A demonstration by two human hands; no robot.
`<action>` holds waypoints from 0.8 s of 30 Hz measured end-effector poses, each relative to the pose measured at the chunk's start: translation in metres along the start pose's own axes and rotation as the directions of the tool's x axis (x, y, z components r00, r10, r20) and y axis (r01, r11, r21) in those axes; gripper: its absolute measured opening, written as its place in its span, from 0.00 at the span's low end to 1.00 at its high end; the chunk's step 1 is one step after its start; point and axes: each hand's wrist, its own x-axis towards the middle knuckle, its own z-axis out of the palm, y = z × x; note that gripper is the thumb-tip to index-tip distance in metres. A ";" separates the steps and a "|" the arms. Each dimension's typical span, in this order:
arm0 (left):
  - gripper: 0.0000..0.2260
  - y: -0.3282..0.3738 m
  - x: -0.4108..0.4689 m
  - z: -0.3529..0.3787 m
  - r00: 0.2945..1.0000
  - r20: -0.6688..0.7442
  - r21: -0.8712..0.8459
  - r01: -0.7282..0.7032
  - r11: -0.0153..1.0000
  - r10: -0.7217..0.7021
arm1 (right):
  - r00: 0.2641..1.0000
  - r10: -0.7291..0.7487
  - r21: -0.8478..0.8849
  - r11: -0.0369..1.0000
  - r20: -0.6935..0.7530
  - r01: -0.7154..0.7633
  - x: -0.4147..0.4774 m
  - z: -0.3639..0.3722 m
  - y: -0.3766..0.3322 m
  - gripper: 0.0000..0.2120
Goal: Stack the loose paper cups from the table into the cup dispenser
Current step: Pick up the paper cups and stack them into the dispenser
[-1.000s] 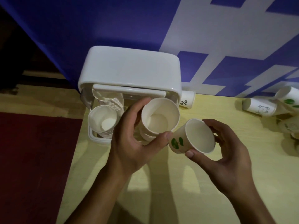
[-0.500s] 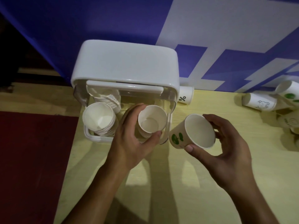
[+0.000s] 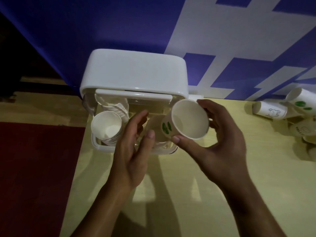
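**Cup held over dispenser**

The right hand grasps a green-printed paper cup between thumb and fingers, above the white cup dispenser. The left hand lies slack just beside it. Loose cups lie beyond the right fingers on the yellow table, under a blue-and-white wall.

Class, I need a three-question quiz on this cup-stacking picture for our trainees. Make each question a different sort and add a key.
1. True or false: the right hand holds a cup with green marks.
2. Where is the cup with a drawing?
A) upright on the red floor
B) on its side on the table
C) inside another cup
3. Fill in: the ___ hand is at the dispenser's right stack.

Key
1. True
2. B
3. The left hand
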 end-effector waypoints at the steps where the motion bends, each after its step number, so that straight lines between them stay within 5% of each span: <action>1: 0.28 0.004 0.000 0.000 1.000 -0.016 -0.027 -0.010 1.000 0.010 | 1.000 -0.008 -0.011 1.000 0.021 0.009 0.001 0.006 0.001 0.37; 7: 0.24 0.018 0.003 0.006 0.998 -0.002 -0.112 -0.058 0.992 0.059 | 0.995 -0.050 -0.060 0.997 0.081 0.055 -0.004 0.032 0.015 0.38; 24: 0.19 -0.015 0.006 0.008 0.997 0.000 0.085 0.071 0.994 -0.071 | 0.992 0.002 -0.084 0.996 0.123 0.008 -0.012 0.066 0.053 0.41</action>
